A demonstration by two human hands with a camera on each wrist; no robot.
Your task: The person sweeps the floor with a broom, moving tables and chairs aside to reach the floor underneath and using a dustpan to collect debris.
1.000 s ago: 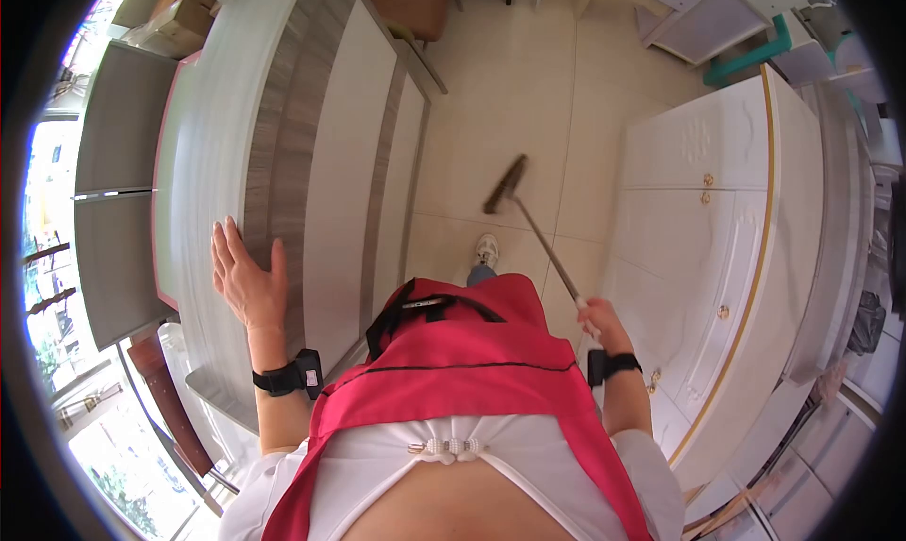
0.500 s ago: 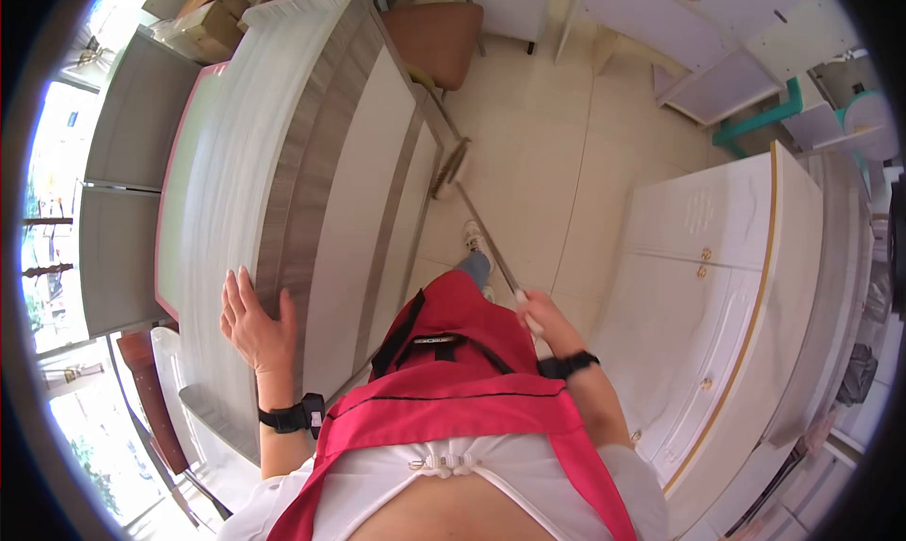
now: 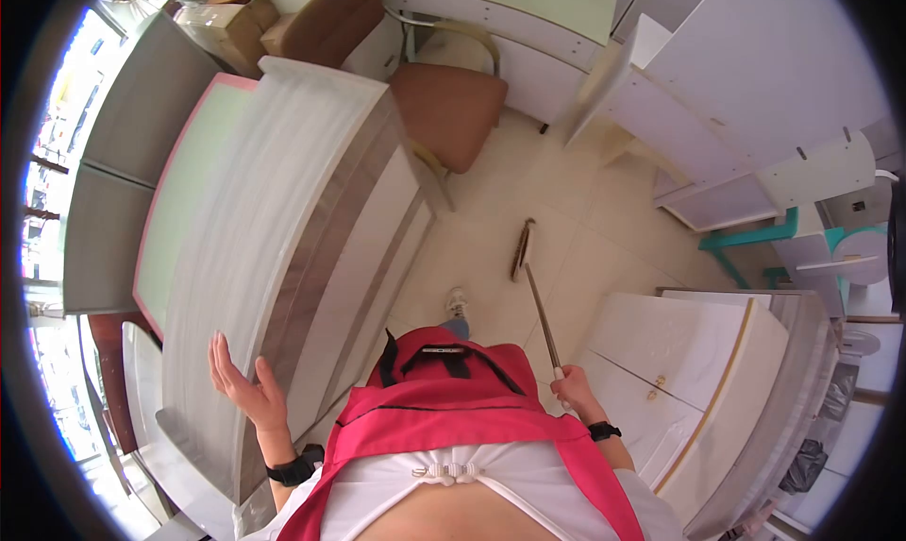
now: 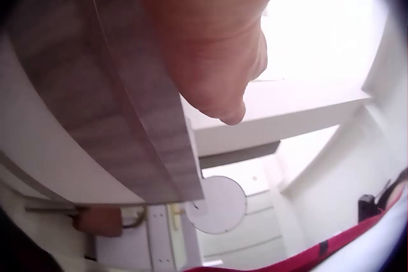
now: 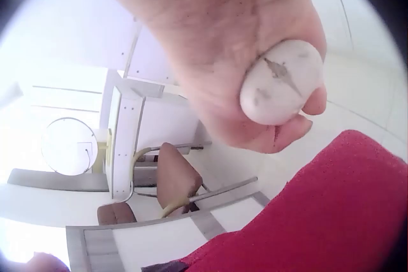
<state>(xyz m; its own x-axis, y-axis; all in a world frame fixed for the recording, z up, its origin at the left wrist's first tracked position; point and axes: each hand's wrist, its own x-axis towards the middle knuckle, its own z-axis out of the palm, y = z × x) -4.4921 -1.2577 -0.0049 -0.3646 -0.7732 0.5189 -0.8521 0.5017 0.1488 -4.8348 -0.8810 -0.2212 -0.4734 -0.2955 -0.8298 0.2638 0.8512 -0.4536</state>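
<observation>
My right hand (image 3: 574, 390) grips the white upper end of a broom's handle, fingers curled round it. In the right wrist view the handle's scuffed, rounded white end (image 5: 282, 82) pokes out of the fist. The broom (image 3: 541, 316) slants forward to the floor, its narrow dark-bristled head (image 3: 522, 251) on the tiles ahead of my shoe. My left hand (image 3: 247, 385) is held with straight fingers and thumb apart at the edge of the grey wood-grain counter (image 3: 255, 201), holding nothing. In the left wrist view this hand (image 4: 217, 61) overlaps the counter's striped side.
White cabinets (image 3: 651, 352) with gold knobs stand along my right. A brown chair (image 3: 451, 107) sits beyond the counter's far end, by a desk (image 3: 528, 12). Teal-legged furniture (image 3: 750, 229) is at the far right. Tiled floor (image 3: 595, 192) runs between. A red apron (image 3: 453, 371) covers my front.
The broom head swung left to the counter's foot, then back right across the floor. My right hand went with it. The view tilted up and forward, and the left hand shifted along the counter.
</observation>
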